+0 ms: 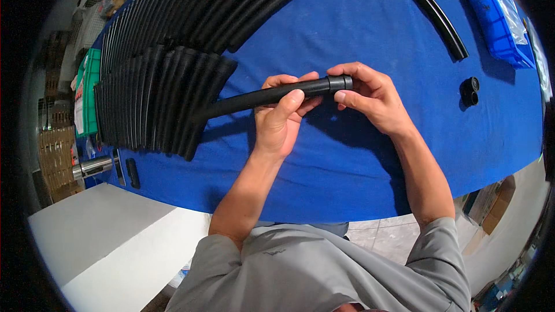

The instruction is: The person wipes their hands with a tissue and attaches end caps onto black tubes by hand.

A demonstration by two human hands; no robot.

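Note:
A black, slightly curved tube (pixel 243 101) is held above the blue cloth, its left end close to the nearer row of tubes. My left hand (pixel 277 118) is wrapped round it, thumb on top and fingers behind. At its right end sits a short black end cap (pixel 340 83), wider than the tube. My right hand (pixel 376 97) pinches this cap between thumb and fingers. Two small round black caps (pixel 470 91) lie on the cloth to the right of my hands.
Black tubes lie side by side in a far row (pixel 196 8) and a nearer row (pixel 156 101) at the left. More black tubes (pixel 436 17) lie at the far right, beside a blue bin (pixel 503 29) of clear bags. A green crate (pixel 89 92) stands at the left edge.

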